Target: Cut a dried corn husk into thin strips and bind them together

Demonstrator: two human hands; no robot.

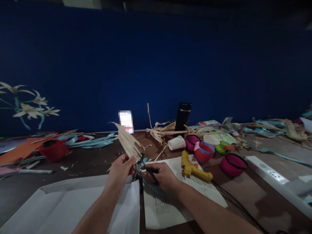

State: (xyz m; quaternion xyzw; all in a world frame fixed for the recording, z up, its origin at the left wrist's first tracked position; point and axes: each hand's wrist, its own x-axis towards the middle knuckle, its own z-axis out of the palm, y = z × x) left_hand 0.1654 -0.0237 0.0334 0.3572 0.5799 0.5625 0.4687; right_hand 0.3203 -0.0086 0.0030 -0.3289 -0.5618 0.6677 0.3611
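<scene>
My left hand (pixel 119 174) pinches the lower end of a pale dried husk strip (pixel 128 142), which fans upward and looks like corn husk. Close beside it on the right, my right hand (pixel 162 175) is wrapped round black-handled scissors (pixel 151 174). The scissor blades point up and left, near the base of the husk; whether they touch it I cannot tell. Below my right hand lies a printed sheet of paper (pixel 168 211), and a yellow glue gun (pixel 190 167) rests on its right part. White folded card (pixel 80 198) spreads under my left forearm.
At the back stand a black flask (pixel 183 118) and loose husk strips (pixel 161 131). A tipped white cup (pixel 176 143), a magenta pot (pixel 233 164) and a white power strip (pixel 270 174) are to the right. Blue ribbons (pixel 101 142) and a red pot (pixel 53 150) lie left.
</scene>
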